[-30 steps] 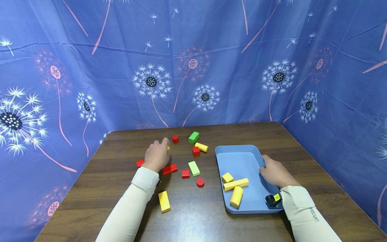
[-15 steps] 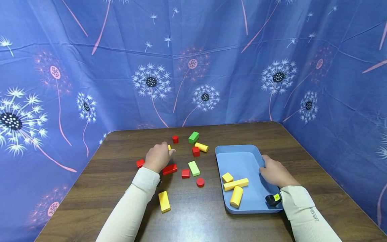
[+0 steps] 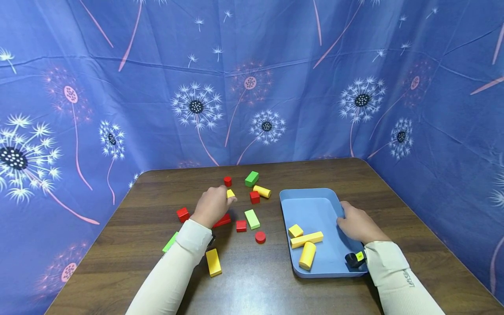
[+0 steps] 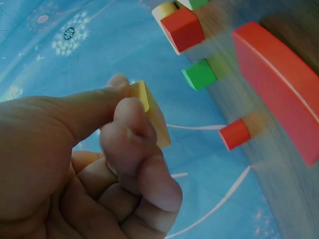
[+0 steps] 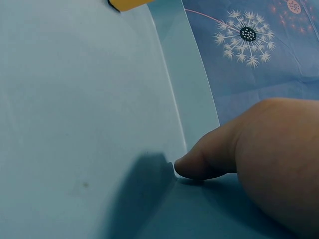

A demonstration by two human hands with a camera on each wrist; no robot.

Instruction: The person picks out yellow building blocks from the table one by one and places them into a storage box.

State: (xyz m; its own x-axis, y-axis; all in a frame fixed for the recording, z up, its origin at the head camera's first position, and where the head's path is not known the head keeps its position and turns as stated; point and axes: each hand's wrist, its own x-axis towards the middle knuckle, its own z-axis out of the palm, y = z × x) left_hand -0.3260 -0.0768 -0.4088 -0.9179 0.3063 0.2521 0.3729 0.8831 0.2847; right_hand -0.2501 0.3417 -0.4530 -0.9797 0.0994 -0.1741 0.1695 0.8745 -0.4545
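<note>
2 arms (image 3: 169, 271) forward and apart, left hand (image 3: 212, 204) in a pinch, right hand (image 3: 357, 223) with thumb (image 5: 209, 155) inward

We see the left hand (image 3: 211, 205) and its yellow block (image 3: 230, 193) now nearer the tray (image 3: 311, 211), a green block (image 3: 171, 242) uncovered farther from it.

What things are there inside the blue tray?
A yellow cube, a long yellow bar and a yellow cylinder lie in the blue tray. In the head view, the right hand and black wrist camera hide part of its right side.
</note>
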